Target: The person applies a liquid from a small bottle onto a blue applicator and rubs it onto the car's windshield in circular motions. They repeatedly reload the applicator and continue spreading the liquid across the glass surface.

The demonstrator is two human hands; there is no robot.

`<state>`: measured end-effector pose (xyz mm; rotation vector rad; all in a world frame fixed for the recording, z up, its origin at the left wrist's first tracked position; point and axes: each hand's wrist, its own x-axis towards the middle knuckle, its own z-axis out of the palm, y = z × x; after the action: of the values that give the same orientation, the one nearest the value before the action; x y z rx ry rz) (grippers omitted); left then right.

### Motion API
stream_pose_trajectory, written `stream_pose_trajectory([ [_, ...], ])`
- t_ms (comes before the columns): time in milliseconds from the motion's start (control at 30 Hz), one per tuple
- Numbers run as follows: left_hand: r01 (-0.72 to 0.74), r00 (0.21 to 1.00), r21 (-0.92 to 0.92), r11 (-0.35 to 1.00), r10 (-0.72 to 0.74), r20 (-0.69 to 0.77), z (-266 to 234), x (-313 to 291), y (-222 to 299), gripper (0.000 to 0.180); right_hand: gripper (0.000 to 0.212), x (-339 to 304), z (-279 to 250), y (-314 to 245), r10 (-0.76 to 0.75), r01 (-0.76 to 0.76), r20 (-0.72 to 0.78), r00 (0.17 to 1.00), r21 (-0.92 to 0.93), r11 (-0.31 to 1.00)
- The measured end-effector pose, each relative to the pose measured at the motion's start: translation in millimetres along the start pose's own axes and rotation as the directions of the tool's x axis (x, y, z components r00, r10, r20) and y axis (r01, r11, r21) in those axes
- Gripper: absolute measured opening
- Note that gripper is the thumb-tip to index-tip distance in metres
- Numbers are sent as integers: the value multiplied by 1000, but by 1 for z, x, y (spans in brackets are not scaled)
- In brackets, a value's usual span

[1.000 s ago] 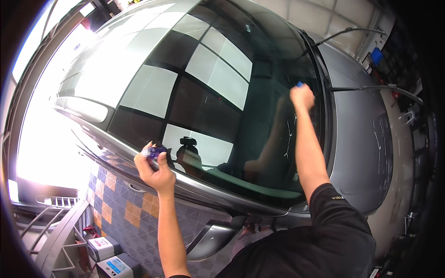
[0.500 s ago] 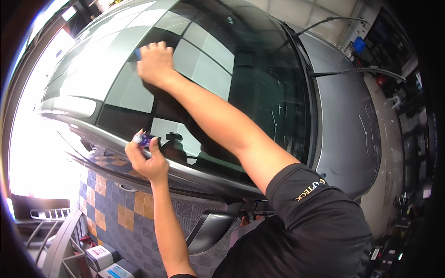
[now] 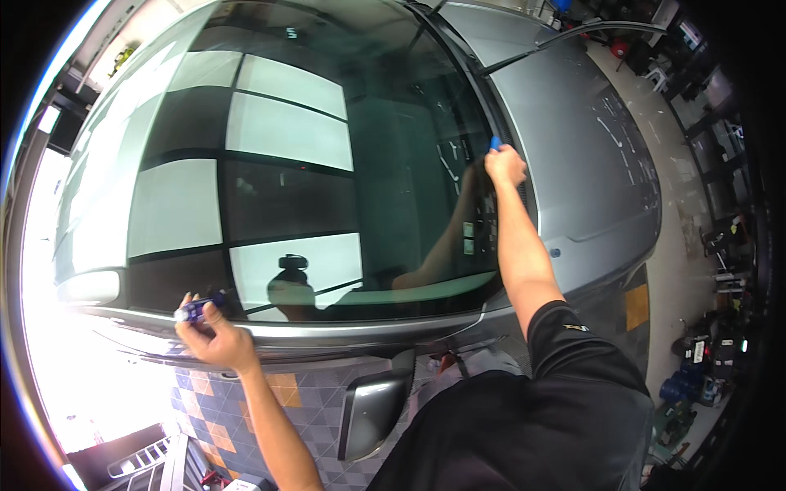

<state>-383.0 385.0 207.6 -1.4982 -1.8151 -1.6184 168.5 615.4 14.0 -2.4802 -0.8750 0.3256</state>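
A grey car's windshield (image 3: 286,196) spreads before me, dark and glossy, with bright ceiling panels mirrored in it. My right hand (image 3: 506,168) is closed on a small blue pad (image 3: 494,142), mostly hidden by the fingers. It is at the windshield's bottom edge, beside the hood, with the arm stretched out. Near the side edge of the glass, my left hand (image 3: 217,337) grips a small purple bottle (image 3: 195,310) with a pale end, held tilted between thumb and fingers.
Wiper arms (image 3: 565,41) stand raised off the glass by the grey hood (image 3: 573,139). A side mirror (image 3: 377,409) juts out near my body. A ladder (image 3: 147,458) stands lower left on the tiled floor (image 3: 307,401). Assorted equipment (image 3: 704,360) lines the right side.
My right hand has swept from the upper part of the windshield to its bottom edge by the hood. The left hand still holds the bottle. My view has shifted.
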Motion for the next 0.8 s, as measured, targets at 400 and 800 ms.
stream_pose_trajectory([
  [400,-110,988,38,993,114,-104,16,5,12,33,35,-325,-39,-363,-890,888,-160,426,259,379],
  [800,-42,996,135,990,52,-71,5,5,4,35,40,-197,-19,-239,-675,641,-52,736,374,671],
])
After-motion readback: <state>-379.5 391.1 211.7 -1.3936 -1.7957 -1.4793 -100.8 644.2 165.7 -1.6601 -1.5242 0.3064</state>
